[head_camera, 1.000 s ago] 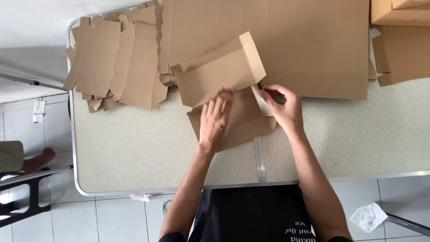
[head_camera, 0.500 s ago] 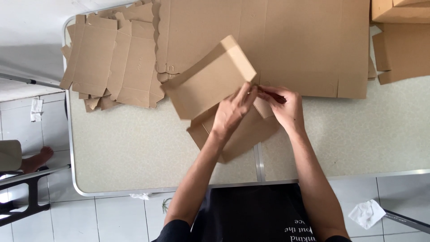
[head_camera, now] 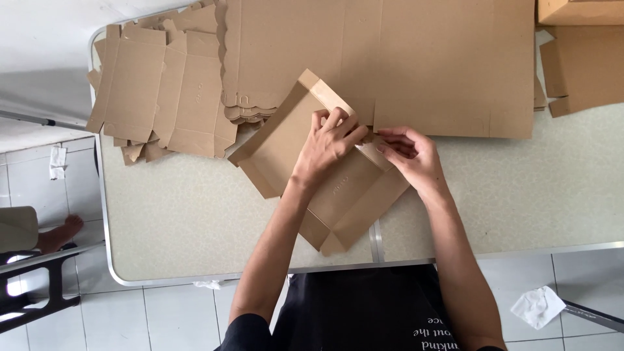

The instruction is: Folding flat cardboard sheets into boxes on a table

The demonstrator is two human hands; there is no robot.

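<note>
**Both hands meet at frame centre, arms bare**

Left hand [head_camera: 328, 146] sits just left of centre, palm down, fingers curled and pressed flat, knuckles toward the top of the frame. Left forearm runs diagonally from lower centre-left up to it, wrist straight. Right hand [head_camera: 411, 158] is just right of centre, fingers bent inward in a pinch, fingertips [head_camera: 383, 144] pointing left, close to the left hand. Right forearm rises from the lower right, angled up and leftward. Dark sleeves at the bottom edge.
</note>
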